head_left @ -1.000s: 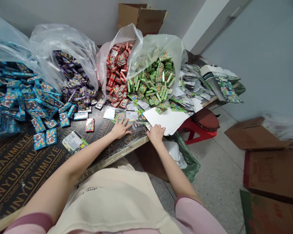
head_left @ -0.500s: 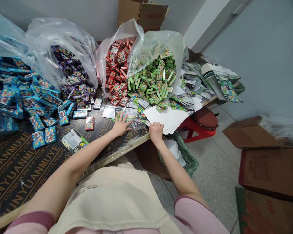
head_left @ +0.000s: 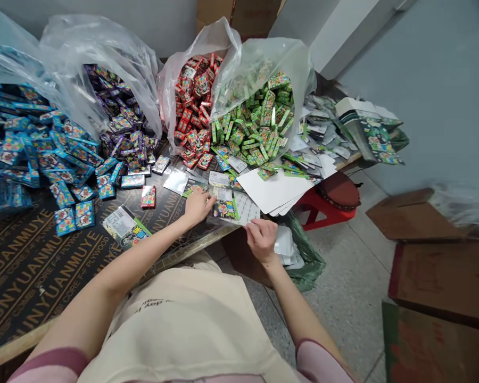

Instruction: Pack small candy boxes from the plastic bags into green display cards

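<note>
My right hand (head_left: 262, 239) pinches the right end of a clear plastic packet (head_left: 246, 207) with a green-and-black printed panel, at the table's front edge. My left hand (head_left: 199, 206) has its fingers bent and closed at the packet's left end; what lies under the fingertips is partly hidden. Other printed packets (head_left: 219, 179) lie flat just beyond. Beside my left forearm rests another printed packet (head_left: 124, 226) with a white label. A single small red box (head_left: 148, 197) sits to the left of my left hand.
Plastic bags spill small blue boxes (head_left: 14, 138), purple boxes (head_left: 127, 141), red boxes (head_left: 193, 106) and green boxes (head_left: 259, 122) along the back. White sheets (head_left: 275, 189) overhang the right edge. Below stand a red stool (head_left: 335, 199), a green-lined bin (head_left: 313, 266) and cartons (head_left: 443, 282).
My right hand has drawn the packet's right end towards me, lifting it over the table edge. My left hand's fingers, spread flat before, are now bent and closed.
</note>
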Action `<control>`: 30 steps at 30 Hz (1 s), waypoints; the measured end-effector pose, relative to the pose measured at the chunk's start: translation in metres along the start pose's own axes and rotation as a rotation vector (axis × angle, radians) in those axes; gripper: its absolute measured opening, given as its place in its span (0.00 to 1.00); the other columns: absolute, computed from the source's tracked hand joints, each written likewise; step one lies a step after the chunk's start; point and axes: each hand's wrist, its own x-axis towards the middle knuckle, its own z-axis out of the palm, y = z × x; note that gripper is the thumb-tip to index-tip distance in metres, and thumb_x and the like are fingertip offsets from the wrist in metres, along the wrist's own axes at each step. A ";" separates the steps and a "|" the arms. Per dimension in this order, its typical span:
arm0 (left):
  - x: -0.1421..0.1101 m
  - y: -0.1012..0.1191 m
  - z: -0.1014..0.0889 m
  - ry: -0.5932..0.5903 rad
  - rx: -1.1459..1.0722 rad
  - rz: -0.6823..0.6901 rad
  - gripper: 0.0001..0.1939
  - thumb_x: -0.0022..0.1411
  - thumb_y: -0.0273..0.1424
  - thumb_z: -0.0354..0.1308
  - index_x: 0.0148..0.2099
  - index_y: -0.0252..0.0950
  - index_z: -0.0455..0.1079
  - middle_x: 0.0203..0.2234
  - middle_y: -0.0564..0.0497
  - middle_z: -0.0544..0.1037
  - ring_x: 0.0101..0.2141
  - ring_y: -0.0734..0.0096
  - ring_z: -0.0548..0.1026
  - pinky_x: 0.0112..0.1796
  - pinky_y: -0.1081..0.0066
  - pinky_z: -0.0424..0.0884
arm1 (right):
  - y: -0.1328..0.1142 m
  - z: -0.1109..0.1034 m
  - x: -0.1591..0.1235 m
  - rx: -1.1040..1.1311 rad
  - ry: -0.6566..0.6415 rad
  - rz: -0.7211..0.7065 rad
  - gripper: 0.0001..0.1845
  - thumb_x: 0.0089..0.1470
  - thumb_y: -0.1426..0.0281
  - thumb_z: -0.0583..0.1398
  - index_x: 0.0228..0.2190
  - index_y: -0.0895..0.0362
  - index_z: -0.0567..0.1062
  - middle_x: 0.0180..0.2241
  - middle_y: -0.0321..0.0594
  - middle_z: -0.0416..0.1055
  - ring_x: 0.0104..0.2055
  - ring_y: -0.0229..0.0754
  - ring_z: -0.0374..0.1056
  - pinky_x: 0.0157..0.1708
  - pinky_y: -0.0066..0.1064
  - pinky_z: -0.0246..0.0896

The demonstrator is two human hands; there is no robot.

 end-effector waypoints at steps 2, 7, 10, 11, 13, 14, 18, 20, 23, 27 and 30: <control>-0.013 -0.001 -0.001 -0.043 -0.021 0.028 0.28 0.69 0.47 0.38 0.45 0.36 0.74 0.37 0.43 0.75 0.42 0.59 0.72 0.43 0.64 0.67 | -0.002 -0.007 0.002 0.047 0.106 0.018 0.08 0.59 0.70 0.56 0.29 0.55 0.74 0.33 0.43 0.72 0.38 0.43 0.64 0.42 0.36 0.53; -0.024 -0.009 0.007 -0.160 0.163 0.226 0.26 0.64 0.48 0.48 0.57 0.40 0.66 0.53 0.39 0.68 0.52 0.49 0.65 0.49 0.55 0.63 | 0.018 -0.027 0.047 -0.053 0.446 0.330 0.11 0.60 0.65 0.56 0.29 0.56 0.72 0.28 0.43 0.71 0.35 0.45 0.64 0.39 0.39 0.55; -0.021 -0.006 0.009 -0.109 0.060 0.117 0.27 0.63 0.45 0.53 0.59 0.37 0.65 0.54 0.35 0.67 0.54 0.45 0.63 0.51 0.49 0.60 | 0.028 -0.042 0.080 -0.053 0.631 0.371 0.13 0.60 0.62 0.55 0.30 0.57 0.73 0.29 0.44 0.71 0.37 0.47 0.64 0.40 0.42 0.57; -0.021 -0.004 0.008 -0.086 -0.077 0.055 0.27 0.63 0.45 0.53 0.58 0.36 0.66 0.54 0.35 0.68 0.55 0.45 0.63 0.52 0.48 0.59 | 0.027 -0.045 0.086 -0.032 0.649 0.342 0.12 0.61 0.63 0.55 0.31 0.56 0.73 0.31 0.45 0.72 0.38 0.48 0.65 0.42 0.43 0.57; -0.022 -0.004 -0.002 -0.069 -0.420 -0.063 0.28 0.63 0.48 0.49 0.55 0.34 0.69 0.52 0.37 0.70 0.54 0.47 0.65 0.52 0.50 0.61 | 0.018 -0.046 0.092 0.064 0.596 0.236 0.11 0.61 0.65 0.54 0.33 0.55 0.74 0.33 0.44 0.73 0.40 0.49 0.67 0.44 0.46 0.58; -0.024 -0.006 -0.010 -0.092 -0.588 -0.101 0.30 0.64 0.51 0.46 0.54 0.34 0.70 0.50 0.38 0.73 0.52 0.50 0.68 0.51 0.52 0.64 | 0.010 -0.042 0.091 0.137 0.527 0.148 0.11 0.62 0.66 0.54 0.33 0.54 0.75 0.33 0.43 0.74 0.41 0.48 0.67 0.45 0.46 0.59; -0.047 -0.033 -0.057 -0.334 -1.219 -0.210 0.46 0.58 0.63 0.33 0.54 0.30 0.70 0.46 0.35 0.77 0.43 0.54 0.77 0.39 0.60 0.74 | -0.035 -0.011 0.079 0.417 0.096 -0.337 0.12 0.60 0.72 0.54 0.35 0.49 0.78 0.34 0.39 0.77 0.42 0.46 0.69 0.47 0.42 0.60; -0.066 -0.049 -0.079 -0.408 -1.471 -0.348 0.48 0.54 0.65 0.37 0.52 0.29 0.71 0.47 0.33 0.76 0.40 0.54 0.78 0.35 0.61 0.75 | -0.058 0.007 0.076 0.485 -0.049 -0.510 0.14 0.60 0.74 0.54 0.38 0.50 0.78 0.37 0.38 0.78 0.43 0.44 0.70 0.48 0.40 0.61; -0.099 -0.065 -0.097 -0.370 -1.503 -0.539 0.39 0.50 0.61 0.52 0.49 0.32 0.73 0.46 0.35 0.77 0.33 0.59 0.79 0.29 0.64 0.76 | -0.088 0.027 0.080 0.550 -0.126 -0.666 0.13 0.61 0.76 0.54 0.37 0.52 0.78 0.43 0.38 0.78 0.49 0.44 0.68 0.50 0.41 0.60; -0.131 -0.075 -0.092 -0.193 -1.285 -0.578 0.27 0.41 0.40 0.70 0.44 0.34 0.75 0.37 0.44 0.80 0.29 0.66 0.78 0.23 0.73 0.74 | -0.120 0.043 0.089 0.642 -0.240 -0.825 0.14 0.61 0.77 0.53 0.35 0.53 0.77 0.50 0.39 0.74 0.57 0.44 0.62 0.54 0.45 0.57; -0.145 -0.084 -0.081 -0.004 -1.262 -0.656 0.20 0.37 0.32 0.71 0.36 0.30 0.75 0.25 0.49 0.79 0.21 0.71 0.75 0.20 0.75 0.71 | -0.135 0.054 0.091 0.696 -0.297 -0.860 0.12 0.61 0.73 0.54 0.34 0.52 0.78 0.49 0.39 0.74 0.56 0.44 0.63 0.55 0.46 0.55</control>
